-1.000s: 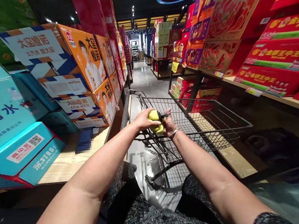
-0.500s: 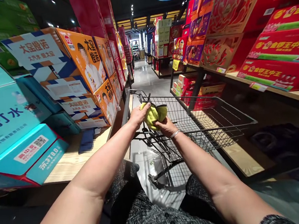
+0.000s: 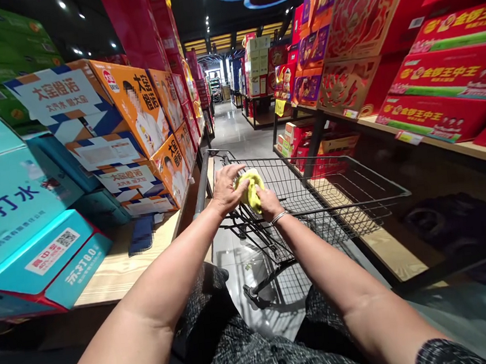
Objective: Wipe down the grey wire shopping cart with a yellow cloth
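A crumpled yellow-green cloth (image 3: pixel 251 192) is bunched between my hands, above the near end of a black wire shopping cart (image 3: pixel 337 211). My right hand (image 3: pixel 271 204), with a bracelet at the wrist, is closed round the cloth's right side. On the other side, my left hand (image 3: pixel 227 189) has its fingers stretched and loosely curved. A gap shows between those fingers and the thumb, which rests against the cloth. The cart's dark handle (image 3: pixel 202 186) lies just left of my left hand. Part of the cloth is hidden by my fingers.
Orange drink cartons (image 3: pixel 131 112) and turquoise boxes (image 3: pixel 6 201) are stacked on the wooden shelf at left. A dark blue item (image 3: pixel 141 235) lies on that shelf's edge. Red boxes (image 3: pixel 446 91) fill the right shelf. A grey tiled aisle (image 3: pixel 228 120) runs ahead between them.
My left hand has loosened from the cloth and its fingers have spread over the top. The cloth is bunched smaller in my right hand. The view has shifted slightly.
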Available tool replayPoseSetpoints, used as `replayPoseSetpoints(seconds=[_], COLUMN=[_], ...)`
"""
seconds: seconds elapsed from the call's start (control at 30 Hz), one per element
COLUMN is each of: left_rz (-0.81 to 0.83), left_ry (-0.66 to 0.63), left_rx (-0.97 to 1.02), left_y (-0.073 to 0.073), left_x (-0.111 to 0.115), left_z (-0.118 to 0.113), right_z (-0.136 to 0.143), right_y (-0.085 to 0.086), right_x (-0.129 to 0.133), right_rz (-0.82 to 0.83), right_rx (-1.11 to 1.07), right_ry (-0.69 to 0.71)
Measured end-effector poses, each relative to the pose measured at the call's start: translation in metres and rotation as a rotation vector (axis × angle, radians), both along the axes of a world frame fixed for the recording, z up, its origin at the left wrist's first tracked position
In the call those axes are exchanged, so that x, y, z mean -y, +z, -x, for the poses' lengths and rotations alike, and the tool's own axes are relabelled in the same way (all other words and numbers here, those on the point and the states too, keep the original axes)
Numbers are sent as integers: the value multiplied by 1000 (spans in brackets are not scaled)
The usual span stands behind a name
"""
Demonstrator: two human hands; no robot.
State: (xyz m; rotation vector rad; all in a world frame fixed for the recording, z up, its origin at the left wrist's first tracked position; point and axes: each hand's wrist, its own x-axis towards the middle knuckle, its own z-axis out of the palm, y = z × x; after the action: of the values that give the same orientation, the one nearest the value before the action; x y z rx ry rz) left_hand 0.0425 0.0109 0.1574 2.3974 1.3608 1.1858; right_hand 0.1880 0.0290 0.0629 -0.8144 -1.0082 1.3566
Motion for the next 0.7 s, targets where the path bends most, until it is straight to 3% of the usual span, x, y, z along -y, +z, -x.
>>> replayPoseSetpoints(seconds=[0.1, 0.23, 0.33, 0.4, 0.57, 0.6, 0.63, 0.7], left_rz=[169, 363, 381, 372, 350, 352, 357, 378], left_ry=[-238, -425, -368, -279, -29, 2, 10, -26], left_rx=[-84, 70, 125, 114, 21, 23, 29, 43], left_y=[-2, -3, 0, 1, 3, 3, 2, 2], left_x=[0, 0, 2, 4, 7, 7, 8, 8], left_z=[0, -1, -3, -4, -4, -3, -3, -3], right_z=[-9, -20, -21, -20, -26, -28, -29, -29], right_y=[7, 19, 24, 25, 31, 34, 36, 42], right_x=[10, 23, 24, 21, 19, 22, 24, 30], right_rz=[-6, -20, -32, -34, -111, -153, -195, -240], right_rx=[-17, -75, -59, 14, 396, 426, 422, 346], right_ry=[105, 233, 224, 143, -370, -417, -393, -165])
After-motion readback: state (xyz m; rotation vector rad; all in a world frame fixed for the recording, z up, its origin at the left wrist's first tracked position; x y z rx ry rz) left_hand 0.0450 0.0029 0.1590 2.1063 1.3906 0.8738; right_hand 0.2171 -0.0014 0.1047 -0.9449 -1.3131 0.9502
